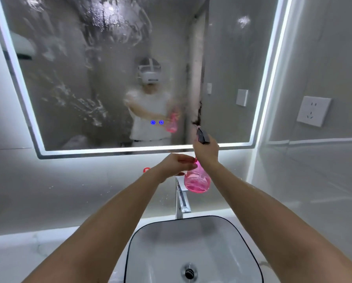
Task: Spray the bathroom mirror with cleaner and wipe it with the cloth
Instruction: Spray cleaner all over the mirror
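Note:
A lit-edged bathroom mirror (pixel 101 82) fills the upper half of the head view, its glass streaked with wet spray patches at the top and left. My right hand (pixel 205 151) grips the neck of a pink spray bottle (pixel 197 180) with a dark trigger head, held just below the mirror's lower edge. My left hand (pixel 176 165) is at the bottle's left side, fingers curled against its shoulder. No cloth is visible.
A white basin (pixel 228 237) with a black rim and a central drain lies directly below my arms. A chrome tap (pixel 181 203) stands behind it. A wall socket (pixel 313 111) is on the right wall. A red-capped item (pixel 146 170) peeks out behind my left wrist.

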Tool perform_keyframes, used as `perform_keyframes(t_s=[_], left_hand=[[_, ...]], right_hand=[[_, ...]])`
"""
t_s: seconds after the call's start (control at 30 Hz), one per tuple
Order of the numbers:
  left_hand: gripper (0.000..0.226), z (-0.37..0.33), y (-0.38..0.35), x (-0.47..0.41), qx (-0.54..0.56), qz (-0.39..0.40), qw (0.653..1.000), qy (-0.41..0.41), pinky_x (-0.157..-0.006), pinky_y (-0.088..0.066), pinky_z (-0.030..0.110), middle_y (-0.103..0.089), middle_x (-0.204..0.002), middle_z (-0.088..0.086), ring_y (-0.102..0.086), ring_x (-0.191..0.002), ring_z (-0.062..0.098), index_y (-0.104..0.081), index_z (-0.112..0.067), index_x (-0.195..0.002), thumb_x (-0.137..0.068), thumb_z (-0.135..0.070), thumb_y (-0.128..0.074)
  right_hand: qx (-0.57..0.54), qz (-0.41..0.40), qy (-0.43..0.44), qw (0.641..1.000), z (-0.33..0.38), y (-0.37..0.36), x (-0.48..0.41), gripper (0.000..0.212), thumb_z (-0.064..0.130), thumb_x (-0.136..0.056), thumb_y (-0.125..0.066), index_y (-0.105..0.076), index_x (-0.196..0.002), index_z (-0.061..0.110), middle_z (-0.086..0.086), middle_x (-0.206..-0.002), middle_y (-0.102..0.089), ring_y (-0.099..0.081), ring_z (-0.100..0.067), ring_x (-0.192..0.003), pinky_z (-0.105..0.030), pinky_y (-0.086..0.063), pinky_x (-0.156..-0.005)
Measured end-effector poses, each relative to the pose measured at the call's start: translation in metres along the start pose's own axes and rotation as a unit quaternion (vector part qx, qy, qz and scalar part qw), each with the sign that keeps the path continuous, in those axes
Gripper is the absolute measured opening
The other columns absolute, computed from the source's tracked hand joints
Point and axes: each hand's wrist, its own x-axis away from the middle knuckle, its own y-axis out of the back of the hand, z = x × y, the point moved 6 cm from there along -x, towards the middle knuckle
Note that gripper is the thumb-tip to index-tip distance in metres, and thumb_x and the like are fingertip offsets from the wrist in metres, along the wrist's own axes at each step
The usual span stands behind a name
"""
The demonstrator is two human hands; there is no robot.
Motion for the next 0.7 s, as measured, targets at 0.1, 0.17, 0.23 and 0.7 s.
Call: perform_keyframes(t_s=[0.1, 0.17, 0.23, 0.7], left_hand=[[0.025, 0.002, -0.028, -0.005, -0.018, 0.014, 1.0, 0.004, -0.088, -0.05, 0.03, -0.069, -0.103, -0.002, -0.062, -0.096, 0.011, -0.067, -0.022, -0.105, -0.081, -0.016, -0.071], [0.026, -0.004, -0.044, -0.011, -0.021, 0.015, 1.0, 0.0, -0.084, -0.051, 0.027, -0.068, -0.102, 0.0, -0.062, -0.093, 0.011, -0.067, -0.019, -0.107, -0.082, -0.013, -0.07], [0.028, -0.014, -0.058, -0.018, -0.016, 0.014, 1.0, -0.007, -0.082, -0.051, 0.025, -0.067, -0.102, 0.001, -0.061, -0.092, 0.012, -0.066, -0.015, -0.111, -0.083, -0.01, -0.069], [0.029, -0.043, -0.173, -0.051, -0.011, 0.057, 0.998, -0.01, -0.093, -0.051, 0.033, -0.068, -0.102, -0.002, -0.062, -0.099, 0.013, -0.068, -0.02, -0.111, -0.082, -0.017, -0.07]], right_hand=[[0.022, -0.032, -0.019, 0.999, -0.021, 0.022, 0.0, 0.008, 0.001, -0.078, -0.046, -0.047, -0.071, 0.004, 0.0, -0.061, -0.039, -0.033, -0.02, -0.061, -0.028, -0.033, -0.061], [0.004, -0.053, -0.038, 0.998, -0.029, 0.039, -0.002, 0.01, 0.001, -0.077, -0.045, -0.054, -0.08, -0.002, -0.001, -0.067, -0.044, -0.037, -0.022, -0.065, -0.031, -0.036, -0.064], [-0.003, -0.065, -0.037, 0.997, -0.029, 0.057, -0.011, 0.01, 0.002, -0.078, -0.046, -0.054, -0.082, -0.002, 0.0, -0.066, -0.044, -0.038, -0.021, -0.063, -0.029, -0.036, -0.063], [0.038, -0.06, -0.064, 0.995, -0.052, 0.177, -0.037, 0.007, 0.003, -0.081, -0.046, -0.05, -0.079, 0.007, -0.003, -0.067, -0.047, -0.04, -0.018, -0.058, -0.024, -0.035, -0.051]])
